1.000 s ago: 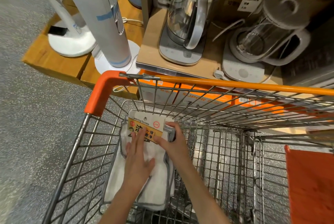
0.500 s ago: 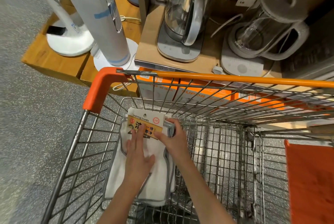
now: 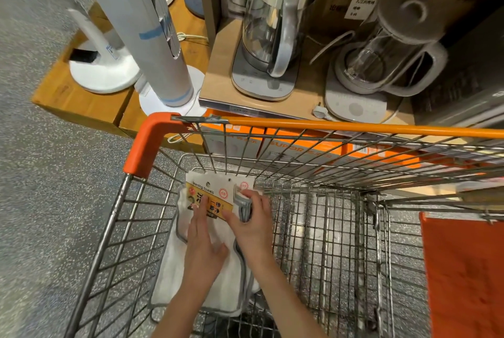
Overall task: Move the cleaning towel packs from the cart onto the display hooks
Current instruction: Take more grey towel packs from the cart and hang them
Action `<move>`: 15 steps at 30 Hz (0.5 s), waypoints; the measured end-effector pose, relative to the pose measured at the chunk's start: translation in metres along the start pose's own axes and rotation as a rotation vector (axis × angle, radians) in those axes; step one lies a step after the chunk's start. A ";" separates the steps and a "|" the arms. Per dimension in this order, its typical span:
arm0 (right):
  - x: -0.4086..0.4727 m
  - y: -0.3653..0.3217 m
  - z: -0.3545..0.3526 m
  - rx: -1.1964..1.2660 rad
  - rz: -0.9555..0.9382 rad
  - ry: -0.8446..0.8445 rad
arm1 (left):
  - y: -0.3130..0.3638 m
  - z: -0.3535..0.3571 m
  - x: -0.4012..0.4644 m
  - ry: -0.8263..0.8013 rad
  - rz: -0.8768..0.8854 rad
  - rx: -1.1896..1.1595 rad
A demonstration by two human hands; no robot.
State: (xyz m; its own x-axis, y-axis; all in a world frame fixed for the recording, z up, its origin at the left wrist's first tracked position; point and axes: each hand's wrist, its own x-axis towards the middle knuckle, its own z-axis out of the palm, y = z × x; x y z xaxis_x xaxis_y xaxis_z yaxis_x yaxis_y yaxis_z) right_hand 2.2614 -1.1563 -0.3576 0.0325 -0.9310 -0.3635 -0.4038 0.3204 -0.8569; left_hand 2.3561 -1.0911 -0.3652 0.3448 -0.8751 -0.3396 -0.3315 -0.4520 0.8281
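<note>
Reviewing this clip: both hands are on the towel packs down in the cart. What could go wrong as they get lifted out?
1. The right hand pinches only the grey-trimmed edge of the towel packs, while the left hand lies flat on top; loose cloth could sag or slip from the stack.
2. The packs sit against the cart wire wall, so a trim edge or the header card may snag on the mesh.

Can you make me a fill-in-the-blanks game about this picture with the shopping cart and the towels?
1. The cleaning towel pack lies inside the wire ____.
2. The cart's handle bar is colored ____.
3. The left hand lies ____ on top of the pack.
4. The right hand grips the pack's ____ edge.

Missing words: cart; orange; flat; right
</note>
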 end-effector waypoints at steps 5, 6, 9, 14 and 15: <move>-0.005 -0.001 -0.003 0.054 0.024 -0.004 | 0.008 -0.003 -0.008 -0.031 -0.042 -0.063; -0.005 -0.003 -0.004 0.043 0.025 -0.001 | 0.010 -0.003 -0.009 -0.037 -0.048 -0.076; -0.008 -0.005 -0.006 0.066 0.018 0.017 | 0.012 -0.004 -0.009 -0.051 -0.066 -0.087; -0.013 -0.004 -0.005 0.060 -0.004 0.040 | 0.012 -0.008 -0.013 -0.071 -0.073 -0.083; -0.014 -0.004 -0.003 0.032 -0.021 0.047 | 0.013 -0.008 -0.015 -0.074 -0.072 -0.077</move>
State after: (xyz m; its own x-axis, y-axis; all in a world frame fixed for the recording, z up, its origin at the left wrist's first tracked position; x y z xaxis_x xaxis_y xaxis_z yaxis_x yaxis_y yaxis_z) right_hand 2.2594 -1.1447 -0.3477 -0.0023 -0.9444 -0.3287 -0.3742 0.3057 -0.8755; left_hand 2.3540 -1.0828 -0.3454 0.2981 -0.8527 -0.4289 -0.2394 -0.5018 0.8312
